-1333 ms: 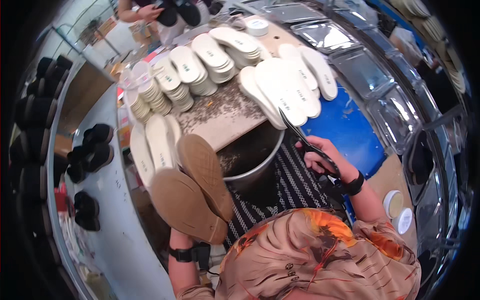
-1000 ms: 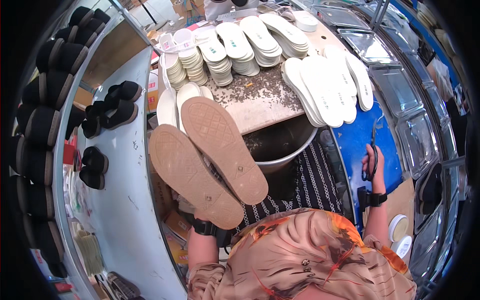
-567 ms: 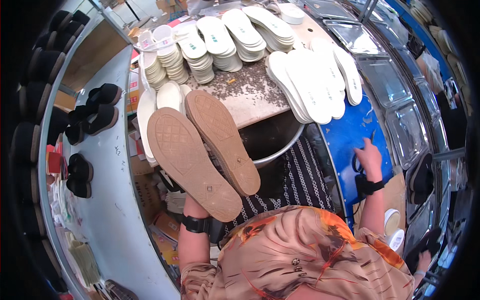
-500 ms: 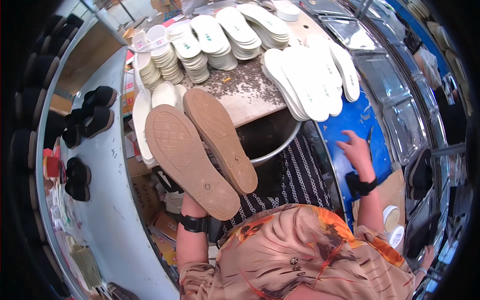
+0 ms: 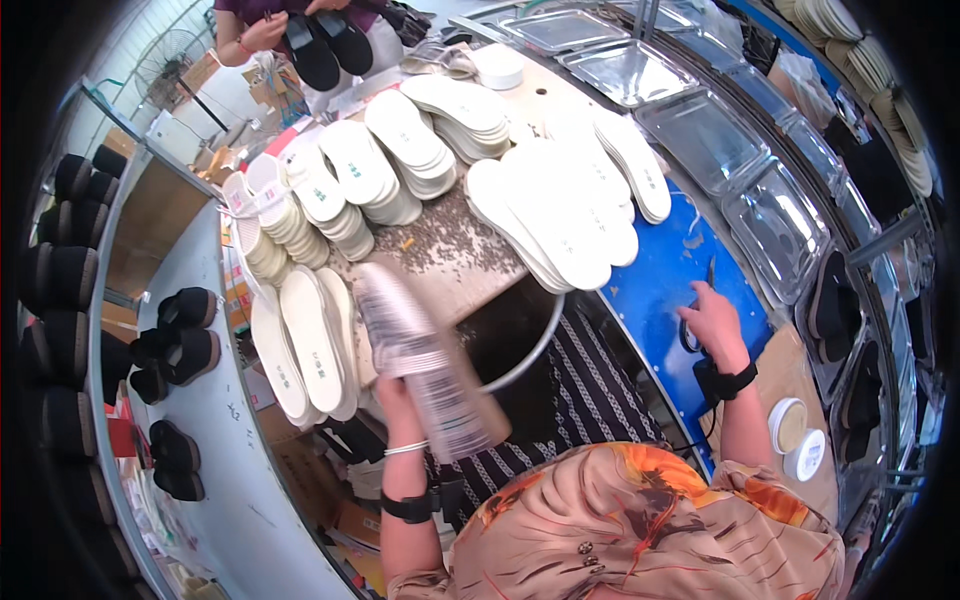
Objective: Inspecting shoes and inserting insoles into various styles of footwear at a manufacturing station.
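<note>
Soles (image 5: 425,375), a blurred pair gripped in the left hand (image 5: 392,392) above the basin (image 5: 530,345), run lengthwise away from the body; right hand (image 5: 712,318) rests loosely curled on scissors (image 5: 695,318), blue worktop (image 5: 650,290).

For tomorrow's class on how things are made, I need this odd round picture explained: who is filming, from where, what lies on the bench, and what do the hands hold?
A camera worn on a worker's head looks down through a wide lens, which bends straight edges. The left hand holds a pair of shoe soles, blurred by movement. The right hand rests on a blue mat at a pair of scissors. On the worktable lie stacks of white insoles and small trimmings. A round metal basin sits at its near edge. Another person stands opposite, holding black shoes.
</note>
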